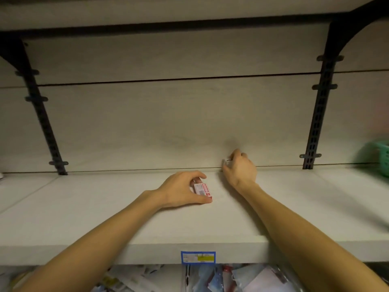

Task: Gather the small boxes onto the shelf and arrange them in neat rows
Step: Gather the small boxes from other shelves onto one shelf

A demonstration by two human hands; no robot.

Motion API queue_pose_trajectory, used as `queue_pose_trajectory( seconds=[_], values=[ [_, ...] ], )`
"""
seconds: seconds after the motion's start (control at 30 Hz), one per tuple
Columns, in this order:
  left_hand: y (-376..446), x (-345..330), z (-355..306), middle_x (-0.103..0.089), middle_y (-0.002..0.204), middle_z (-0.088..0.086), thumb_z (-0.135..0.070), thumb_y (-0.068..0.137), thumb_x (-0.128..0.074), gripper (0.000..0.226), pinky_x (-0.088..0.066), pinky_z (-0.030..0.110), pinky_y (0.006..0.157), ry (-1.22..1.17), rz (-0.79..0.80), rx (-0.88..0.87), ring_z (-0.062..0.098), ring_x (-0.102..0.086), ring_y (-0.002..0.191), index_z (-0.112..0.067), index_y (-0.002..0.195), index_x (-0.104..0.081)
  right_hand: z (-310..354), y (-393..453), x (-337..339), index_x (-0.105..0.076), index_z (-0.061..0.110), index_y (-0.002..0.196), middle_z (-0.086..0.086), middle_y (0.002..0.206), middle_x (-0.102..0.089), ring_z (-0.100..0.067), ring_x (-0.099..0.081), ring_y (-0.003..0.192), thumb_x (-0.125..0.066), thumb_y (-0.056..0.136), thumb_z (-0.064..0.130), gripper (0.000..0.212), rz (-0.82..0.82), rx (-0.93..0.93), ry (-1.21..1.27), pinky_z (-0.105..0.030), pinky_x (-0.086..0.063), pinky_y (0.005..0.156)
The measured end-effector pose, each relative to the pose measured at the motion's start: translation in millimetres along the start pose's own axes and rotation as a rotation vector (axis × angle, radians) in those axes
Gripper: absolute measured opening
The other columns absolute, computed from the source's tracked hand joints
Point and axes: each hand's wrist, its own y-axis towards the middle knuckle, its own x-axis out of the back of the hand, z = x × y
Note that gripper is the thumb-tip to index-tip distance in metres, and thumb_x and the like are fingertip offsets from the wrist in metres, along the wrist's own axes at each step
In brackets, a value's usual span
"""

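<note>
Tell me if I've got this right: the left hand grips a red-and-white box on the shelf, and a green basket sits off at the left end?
Not quite. The basket is at the right end of the shelf, not the left, as the head view shows. The rest holds: the left hand grips a red-and-white box.

We see two bare forearms rising from the lower corners of the frame, no sleeves in view. The left hand [181, 189] at centre and the right hand [240, 168] just right of centre show no rings, watch or gloves; nails look short.
</note>
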Motion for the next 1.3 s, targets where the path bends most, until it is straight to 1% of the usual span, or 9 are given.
queue_pose_trajectory(
  seconds=[0.17, 0.27, 0.33, 0.5, 0.63, 0.73, 1.0, 1.1, 1.3],
  values=[
    [-13.6, 9.2, 3.1, -0.063, 0.112, -0.024, -0.080, 0.056, -0.076, 0.086, -0.051, 0.033, 0.093, 0.053, -0.086, -0.013, 0.002, -0.061, 0.100, -0.040, 0.130, -0.058, 8.3, -9.6, 5.9, -0.049, 0.014, 0.122, -0.005, 0.113, -0.061, -0.030, -0.062, 0.098, -0.073, 0.075, 0.032, 0.055, 0.052, -0.038, 0.278, -0.035, -0.047, 0.079],
    [-31.6, 27.5, 7.0, -0.061, 0.114, -0.025, -0.076, 0.060, -0.077, 0.083, -0.049, 0.031, 0.092, 0.089, -0.175, -0.039, 0.001, -0.058, 0.103, -0.040, 0.132, -0.056, 23.2, -22.4, 13.0, -0.049, 0.014, 0.127, 0.002, 0.099, -0.061, -0.020, -0.062, 0.090, -0.081, 0.070, 0.026, 0.066, 0.057, -0.011, 0.462, -0.032, -0.046, 0.077],
    [-49.9, 42.9, 10.4, -0.061, 0.117, -0.024, -0.073, 0.064, -0.078, 0.080, -0.048, 0.030, 0.094, 0.104, -0.263, -0.048, 0.000, -0.055, 0.105, -0.039, 0.133, -0.055, 38.3, -34.2, 16.2, -0.052, 0.014, 0.127, 0.004, 0.096, -0.060, -0.018, -0.061, 0.090, -0.082, 0.070, 0.024, 0.065, 0.047, 0.036, 0.520, -0.033, -0.049, 0.082],
    [-112.2, 83.3, 30.8, -0.060, 0.123, -0.021, -0.066, 0.067, -0.080, 0.076, -0.049, 0.034, 0.095, 0.096, -0.476, -0.029, 0.005, -0.056, 0.111, -0.037, 0.133, -0.055, 93.6, -77.4, 17.8, -0.063, 0.018, 0.121, -0.004, 0.114, -0.064, -0.017, -0.064, 0.100, -0.081, 0.074, 0.021, 0.051, -0.001, 0.095, 0.673, -0.038, -0.056, 0.089],
    [-188.4, 125.3, 56.5, -0.058, 0.124, -0.021, -0.068, 0.068, -0.078, 0.081, -0.052, 0.036, 0.090, 0.128, -0.551, -0.001, 0.004, -0.054, 0.111, -0.039, 0.137, -0.049, 162.4, -143.7, 20.8, -0.065, 0.020, 0.117, -0.005, 0.118, -0.063, -0.009, -0.066, 0.098, -0.084, 0.078, 0.019, 0.043, -0.012, 0.116, 0.935, -0.014, -0.054, 0.075],
    [-259.0, 160.2, 76.1, -0.058, 0.125, -0.020, -0.067, 0.068, -0.077, 0.081, -0.054, 0.036, 0.088, 0.162, -0.587, 0.000, 0.002, -0.054, 0.111, -0.039, 0.138, -0.048, 216.5, -204.2, 20.7, -0.066, 0.017, 0.117, -0.006, 0.116, -0.065, -0.004, -0.066, 0.099, -0.081, 0.080, 0.013, 0.040, -0.037, 0.123, 1.080, -0.008, -0.050, 0.071],
    [-443.5, 220.8, 143.3, -0.058, 0.130, -0.018, -0.047, 0.070, -0.087, 0.077, -0.054, 0.028, 0.087, 0.013, -0.697, 0.162, 0.001, -0.055, 0.117, -0.036, 0.137, -0.051, 370.0, -357.0, 3.2, -0.063, 0.019, 0.123, 0.004, 0.116, -0.070, -0.008, -0.068, 0.106, -0.075, 0.085, 0.004, 0.043, 0.119, 0.218, 1.250, -0.022, -0.055, 0.089],
    [-490.3, 235.0, 173.4, -0.061, 0.128, -0.017, -0.034, 0.070, -0.091, 0.076, -0.051, 0.015, 0.079, -0.039, -0.754, 0.226, 0.001, -0.057, 0.116, -0.034, 0.136, -0.054, 424.2, -400.5, -9.8, -0.061, 0.021, 0.125, 0.008, 0.120, -0.067, -0.006, -0.065, 0.110, -0.075, 0.084, 0.005, 0.046, 0.198, 0.284, 1.260, -0.024, -0.054, 0.091],
    [-543.2, 267.7, 240.9, -0.062, 0.124, -0.011, -0.029, 0.066, -0.094, 0.083, -0.052, 0.023, 0.087, -0.171, -0.871, 0.419, 0.002, -0.056, 0.115, -0.026, 0.138, -0.053, 517.8, -422.8, -69.4, -0.060, 0.026, 0.119, 0.011, 0.117, -0.065, -0.008, -0.065, 0.108, -0.078, 0.083, 0.015, 0.042, 0.332, 0.286, 1.193, -0.030, -0.058, 0.089]
  ],
)
